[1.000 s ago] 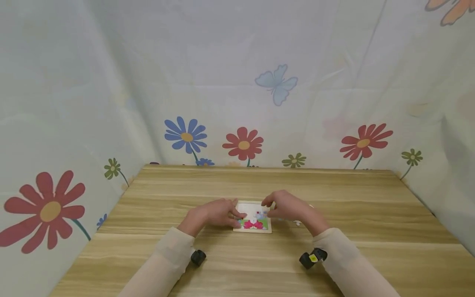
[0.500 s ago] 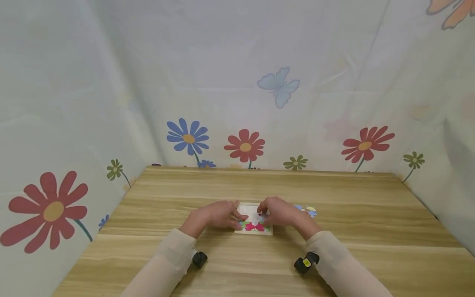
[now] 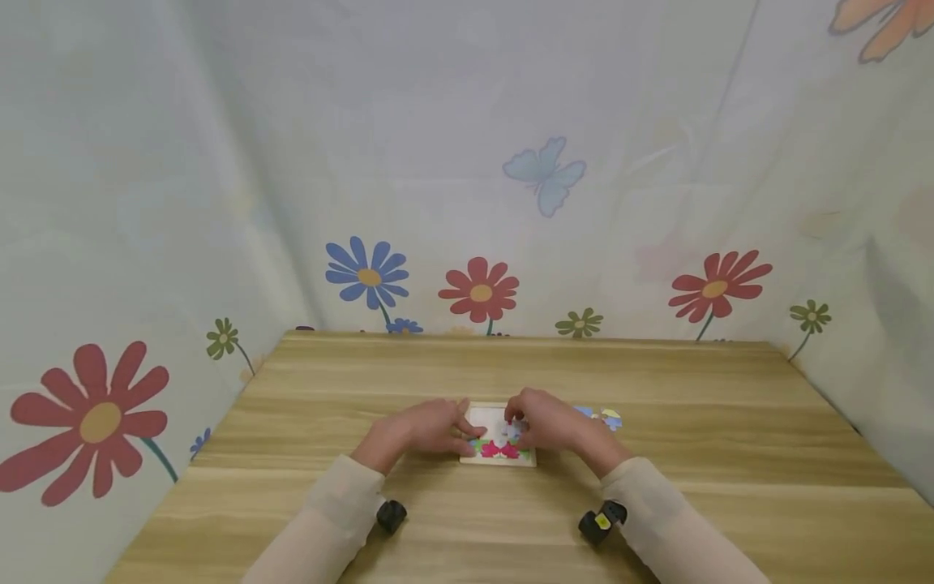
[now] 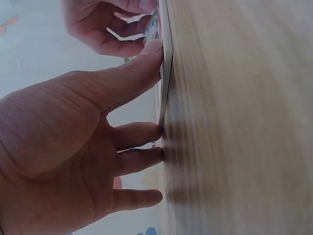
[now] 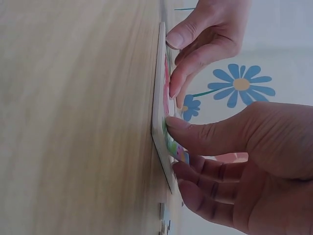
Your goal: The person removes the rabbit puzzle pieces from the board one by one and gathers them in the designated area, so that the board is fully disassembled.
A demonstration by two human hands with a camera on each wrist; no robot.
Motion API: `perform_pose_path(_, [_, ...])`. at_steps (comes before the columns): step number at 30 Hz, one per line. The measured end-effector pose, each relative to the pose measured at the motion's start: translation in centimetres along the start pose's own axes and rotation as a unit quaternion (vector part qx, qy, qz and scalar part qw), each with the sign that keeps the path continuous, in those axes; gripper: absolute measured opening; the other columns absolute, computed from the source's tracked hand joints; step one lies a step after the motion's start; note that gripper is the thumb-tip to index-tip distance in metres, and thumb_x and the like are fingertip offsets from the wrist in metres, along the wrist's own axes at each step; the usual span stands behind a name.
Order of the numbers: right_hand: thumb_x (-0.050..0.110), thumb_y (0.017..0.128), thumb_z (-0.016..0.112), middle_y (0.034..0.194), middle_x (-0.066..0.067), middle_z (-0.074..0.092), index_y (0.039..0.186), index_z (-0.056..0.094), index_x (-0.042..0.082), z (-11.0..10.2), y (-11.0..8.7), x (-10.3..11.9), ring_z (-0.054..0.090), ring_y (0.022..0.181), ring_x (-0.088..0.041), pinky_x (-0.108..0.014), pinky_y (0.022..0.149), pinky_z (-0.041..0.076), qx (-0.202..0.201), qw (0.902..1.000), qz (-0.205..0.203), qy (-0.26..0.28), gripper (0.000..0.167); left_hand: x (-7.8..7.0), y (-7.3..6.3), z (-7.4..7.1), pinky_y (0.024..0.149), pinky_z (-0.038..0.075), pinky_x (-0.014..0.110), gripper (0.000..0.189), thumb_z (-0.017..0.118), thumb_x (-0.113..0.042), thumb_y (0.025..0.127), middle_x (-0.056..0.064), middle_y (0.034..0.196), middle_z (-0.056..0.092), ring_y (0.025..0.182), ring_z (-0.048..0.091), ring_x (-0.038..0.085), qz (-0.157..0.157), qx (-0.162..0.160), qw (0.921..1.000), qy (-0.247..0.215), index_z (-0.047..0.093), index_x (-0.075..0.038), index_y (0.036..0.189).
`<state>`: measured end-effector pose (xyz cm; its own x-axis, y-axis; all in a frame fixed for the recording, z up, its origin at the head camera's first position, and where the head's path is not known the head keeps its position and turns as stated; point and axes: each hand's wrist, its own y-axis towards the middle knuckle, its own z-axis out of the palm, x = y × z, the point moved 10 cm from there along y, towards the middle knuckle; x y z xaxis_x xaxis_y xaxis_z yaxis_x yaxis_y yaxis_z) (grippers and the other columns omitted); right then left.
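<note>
A shallow wooden-framed jigsaw board (image 3: 499, 463) lies flat on the table, its near part filled with a red and green picture and its far part pale. My left hand (image 3: 430, 427) rests at the board's left side; in the left wrist view its thumb (image 4: 142, 61) lies on the board and the other fingers extend straight toward the table beside it. Above the board's right half, my right hand (image 3: 549, 419) pinches a puzzle piece (image 5: 179, 151) between thumb and fingers. That piece is tilted against the board, as seen in the right wrist view.
Several loose puzzle pieces (image 3: 610, 418) lie to the right of the board, partly behind my right hand. Wood-grain tabletop (image 3: 481, 535) surrounds the board. A flower-printed cloth (image 3: 409, 162) stands behind the table and along both sides.
My right hand has shifted left over the board with the puzzle piece, bringing loose pieces on the right into view. The left hand has stayed at the board's left side.
</note>
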<state>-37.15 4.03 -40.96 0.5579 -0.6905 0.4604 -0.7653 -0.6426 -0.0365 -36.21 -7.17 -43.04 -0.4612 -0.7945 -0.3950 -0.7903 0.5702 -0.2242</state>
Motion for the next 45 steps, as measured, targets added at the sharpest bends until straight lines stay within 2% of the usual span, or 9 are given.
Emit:
perform_pose_path(9, [0.004,0.079,0.084,0.086,-0.003,0.063,0.096,0.069,0.006,-0.4,0.1,0.3,0.055,0.079,-0.018,-0.038,0.076,0.052,-0.020,0.9997,0.006,-0.013,0.023,0.2,0.0,-0.3,0.116,0.031,0.044,0.039,0.074,-0.035,0.091,0.019,0.157,0.036,0.144,0.036,0.032,-0.007,0.003,1.0000,0.006,0.069,-0.026,0.129])
perform_pose_path(23, [-0.007,0.079,0.077,0.082,-0.003,0.062,0.090,0.063,0.010,-0.7,-0.1,1.0,0.054,0.072,-0.016,-0.033,0.065,0.050,-0.034,0.9990,-0.015,-0.025,0.024,0.1,-0.2,-0.2,0.116,0.030,0.045,0.039,0.074,-0.033,0.091,0.020,0.157,0.035,0.144,0.035,0.033,-0.007,0.002,1.0000,-0.003,0.069,-0.025,0.129])
perform_pose_path(33, [-0.008,0.081,0.075,0.088,-0.006,0.067,0.092,0.065,0.010,-0.8,-0.4,1.2,0.060,0.079,-0.018,-0.036,0.071,0.054,-0.035,0.9987,-0.017,-0.032,0.023,0.0,-0.2,-0.1,0.116,0.030,0.046,0.039,0.074,-0.034,0.091,0.020,0.156,0.036,0.143,0.036,0.033,-0.003,0.002,1.0000,-0.007,0.070,-0.025,0.129])
perform_pose_path(45, [-0.008,0.081,0.074,0.086,-0.005,0.066,0.092,0.065,0.011,-1.0,-0.4,0.5,0.059,0.078,-0.017,-0.035,0.069,0.053,-0.038,0.9992,-0.012,-0.011,0.023,0.2,0.1,0.0,0.116,0.031,0.046,0.039,0.074,-0.035,0.091,0.021,0.155,0.037,0.142,0.037,0.034,-0.001,0.002,1.0000,0.008,0.069,-0.027,0.129])
